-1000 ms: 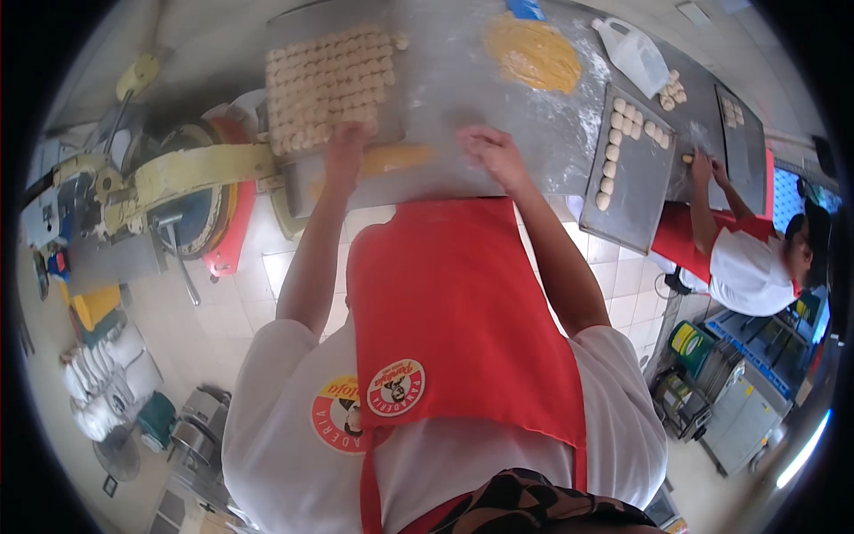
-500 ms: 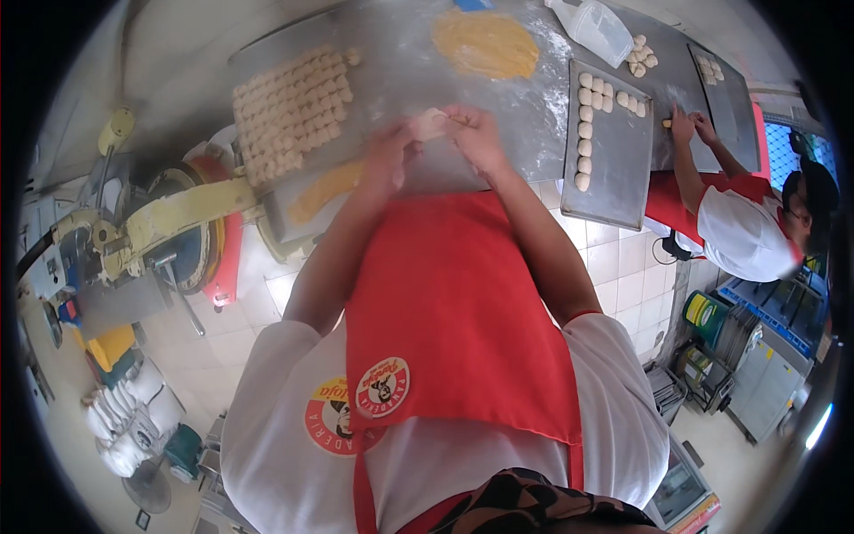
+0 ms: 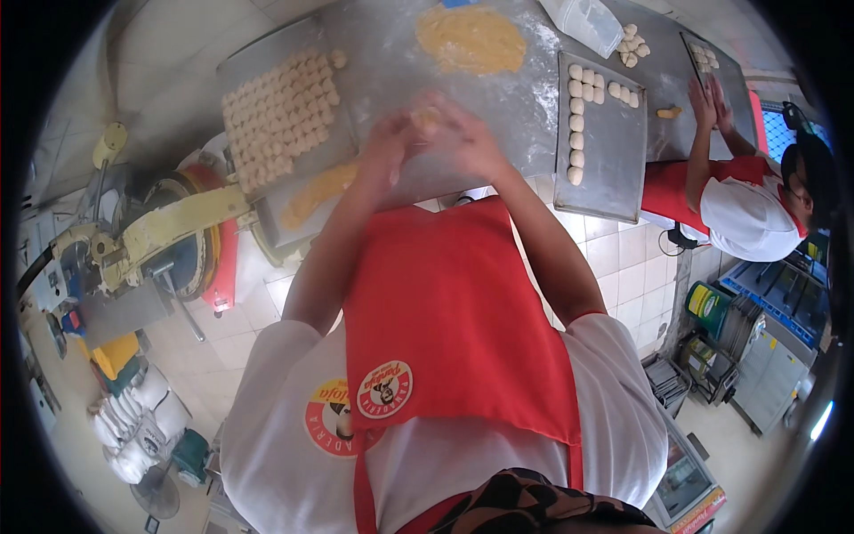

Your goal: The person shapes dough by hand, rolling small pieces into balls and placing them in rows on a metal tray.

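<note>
Over the near edge of the steel table, my left hand [image 3: 393, 142] and my right hand [image 3: 471, 142] meet around a small piece of dough [image 3: 427, 121] with a yellowish tint. Motion blurs the fingers of both hands, and they partly hide the dough. Beyond them a flat yellow mass of dough or filling [image 3: 471, 40] lies on the floured table. To the left, a tray is packed with rows of pale dough balls [image 3: 280, 120]. A strip of the yellow mass [image 3: 318, 194] lies nearer, beside my left forearm.
A metal tray [image 3: 600, 178] with several dough balls [image 3: 576, 141] sits to my right. Past it are a translucent plastic jug [image 3: 583, 25], a pile of dough balls [image 3: 630, 46] and a co-worker's hands [image 3: 710, 105] near another tray. A yellow-armed machine [image 3: 182, 214] stands at left.
My hands have closed in over the dough, which showed pale and stretched between them before and now looks yellowish. The co-worker's hands have moved away from a small yellow piece toward the far tray.
</note>
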`<state>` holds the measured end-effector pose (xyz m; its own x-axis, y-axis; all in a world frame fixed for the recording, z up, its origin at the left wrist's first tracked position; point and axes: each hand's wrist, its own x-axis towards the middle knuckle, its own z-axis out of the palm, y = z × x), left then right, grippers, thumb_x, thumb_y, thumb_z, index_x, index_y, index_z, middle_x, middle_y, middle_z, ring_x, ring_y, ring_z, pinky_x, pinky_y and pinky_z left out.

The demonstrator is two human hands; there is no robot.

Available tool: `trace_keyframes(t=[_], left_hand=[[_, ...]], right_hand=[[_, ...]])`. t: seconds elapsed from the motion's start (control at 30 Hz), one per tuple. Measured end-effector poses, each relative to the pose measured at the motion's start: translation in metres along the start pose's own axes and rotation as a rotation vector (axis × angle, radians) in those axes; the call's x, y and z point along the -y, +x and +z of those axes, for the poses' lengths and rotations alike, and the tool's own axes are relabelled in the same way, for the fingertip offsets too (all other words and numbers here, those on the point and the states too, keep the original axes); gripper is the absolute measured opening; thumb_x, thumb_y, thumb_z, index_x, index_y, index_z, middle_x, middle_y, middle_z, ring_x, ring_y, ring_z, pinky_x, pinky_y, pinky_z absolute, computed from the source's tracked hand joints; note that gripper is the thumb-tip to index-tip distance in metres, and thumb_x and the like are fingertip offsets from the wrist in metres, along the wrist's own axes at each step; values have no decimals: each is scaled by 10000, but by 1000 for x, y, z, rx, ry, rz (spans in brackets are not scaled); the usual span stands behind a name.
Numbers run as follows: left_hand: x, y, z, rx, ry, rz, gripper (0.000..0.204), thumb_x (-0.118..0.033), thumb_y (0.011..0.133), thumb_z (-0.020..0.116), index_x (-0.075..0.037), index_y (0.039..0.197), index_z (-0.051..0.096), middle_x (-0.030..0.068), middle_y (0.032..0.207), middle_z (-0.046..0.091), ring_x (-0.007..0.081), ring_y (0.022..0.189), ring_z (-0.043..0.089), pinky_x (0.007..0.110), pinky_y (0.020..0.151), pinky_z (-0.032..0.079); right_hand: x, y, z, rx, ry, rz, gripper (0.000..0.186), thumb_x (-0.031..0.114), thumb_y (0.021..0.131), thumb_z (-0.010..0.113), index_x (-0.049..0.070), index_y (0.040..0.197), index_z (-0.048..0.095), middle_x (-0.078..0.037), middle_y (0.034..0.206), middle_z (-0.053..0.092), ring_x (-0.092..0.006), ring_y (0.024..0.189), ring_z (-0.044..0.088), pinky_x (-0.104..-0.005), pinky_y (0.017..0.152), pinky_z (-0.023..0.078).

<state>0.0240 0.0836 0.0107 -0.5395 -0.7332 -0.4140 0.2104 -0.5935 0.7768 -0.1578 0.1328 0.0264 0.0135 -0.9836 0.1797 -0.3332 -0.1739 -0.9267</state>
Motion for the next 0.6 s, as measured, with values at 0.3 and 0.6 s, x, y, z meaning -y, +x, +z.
trace_keyframes(t=[0.3, 0.6], left_hand=[[-2, 1, 20, 12, 15, -5, 310, -145, 982, 716, -25, 1259, 645, 66, 1152, 685, 131, 1005, 669, 292, 842, 602], [17, 26, 46, -45, 344, 275, 229, -70, 960, 726, 21, 1169, 704, 79, 1017, 714, 144, 843, 702, 301, 732, 636]], right_hand=[[19, -12, -38, -58, 436, 431, 260, 186, 955, 761, 24, 1156, 728, -29, 988, 743, -107, 859, 657, -275, 762, 527], [1, -11, -42, -249, 101, 393, 254, 191, 938, 787, -5, 1096, 755, -49, 852, 701, -87, 732, 624, -256, 636, 497]])
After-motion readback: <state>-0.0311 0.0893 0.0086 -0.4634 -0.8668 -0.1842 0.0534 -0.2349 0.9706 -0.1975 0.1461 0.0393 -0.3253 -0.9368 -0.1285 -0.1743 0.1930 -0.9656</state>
